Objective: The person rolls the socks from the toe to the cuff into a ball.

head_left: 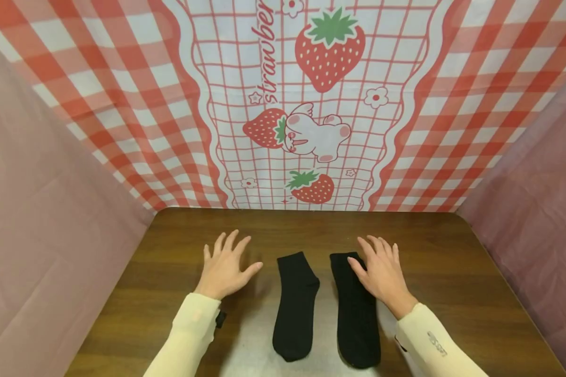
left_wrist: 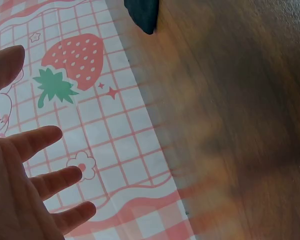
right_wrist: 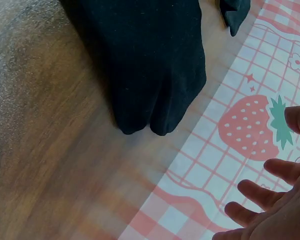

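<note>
One black sock (head_left: 296, 309) lies near the middle of the wooden table (head_left: 137, 309), cuff toward the far edge; a second sock (head_left: 358, 327) lies apart from it, just to the right, pointing much the same way. Both hands are empty and well apart, fingers spread. The left hand (head_left: 224, 269) is above the table, left of the first sock; the right hand (head_left: 382, 269) hangs partly over the second sock's cuff end. Beyond the far edge hangs a strawberry-print cloth (head_left: 306, 120).

The left hand (left_wrist: 22, 187) spreads its fingers (left_wrist: 57, 180) before a strawberry-print cloth (left_wrist: 122, 142), with brown wood (left_wrist: 245, 120) and dark fabric (left_wrist: 145, 15) beyond the fingertips.
</note>
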The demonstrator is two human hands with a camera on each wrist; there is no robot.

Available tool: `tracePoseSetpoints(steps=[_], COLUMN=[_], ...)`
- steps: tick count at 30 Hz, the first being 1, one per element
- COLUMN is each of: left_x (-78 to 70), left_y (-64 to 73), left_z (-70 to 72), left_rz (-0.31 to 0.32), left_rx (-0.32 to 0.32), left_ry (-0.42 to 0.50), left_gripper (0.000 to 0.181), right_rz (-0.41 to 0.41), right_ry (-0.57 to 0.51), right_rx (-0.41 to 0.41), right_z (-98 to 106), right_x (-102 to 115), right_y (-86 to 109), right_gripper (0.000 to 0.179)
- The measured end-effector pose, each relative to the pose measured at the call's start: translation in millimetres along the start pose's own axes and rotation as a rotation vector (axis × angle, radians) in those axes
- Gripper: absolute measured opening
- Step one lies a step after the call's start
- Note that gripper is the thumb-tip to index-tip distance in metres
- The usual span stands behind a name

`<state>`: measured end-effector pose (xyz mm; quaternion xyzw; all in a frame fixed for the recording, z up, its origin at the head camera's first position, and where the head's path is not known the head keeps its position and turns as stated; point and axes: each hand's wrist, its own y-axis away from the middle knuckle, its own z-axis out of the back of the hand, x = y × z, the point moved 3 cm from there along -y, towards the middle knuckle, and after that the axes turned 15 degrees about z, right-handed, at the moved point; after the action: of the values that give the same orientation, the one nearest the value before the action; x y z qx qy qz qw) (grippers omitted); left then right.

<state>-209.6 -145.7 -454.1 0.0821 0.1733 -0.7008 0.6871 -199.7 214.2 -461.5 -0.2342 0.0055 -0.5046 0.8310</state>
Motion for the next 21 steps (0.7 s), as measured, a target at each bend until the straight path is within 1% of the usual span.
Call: tracePoseSetpoints(steps=[4,10,16,21], left_x=[-2.7,-6.7,-10.5,-15.9], left_y=[2.6,4.5,5.1,9.7], left_z=[0.6,1.4,3.4,5.6], left_rz=[-0.005,-0.025,-0.063,-0.097], left_rx=[-0.003,-0.037,-0.099,-0.139], left_ry=[0.004,0.006,0.019,0.038], left_gripper=[0.074,0.068,0.06,0.053], right_rz=[-0.037,-0.094,-0.106,-0.108], right_ry=[0.018,0.061,0.068,0.05], right_rx=[0.012,0.034,0.041,0.041], right_z=[0.2,0.8,0.5,-1.0], right_x=[0.8,-0.6,-2.3,-3.0], right_y=[-1.6,-3.2,-3.1,-3.7], right_gripper=[0.055,0.046,0.04,0.036])
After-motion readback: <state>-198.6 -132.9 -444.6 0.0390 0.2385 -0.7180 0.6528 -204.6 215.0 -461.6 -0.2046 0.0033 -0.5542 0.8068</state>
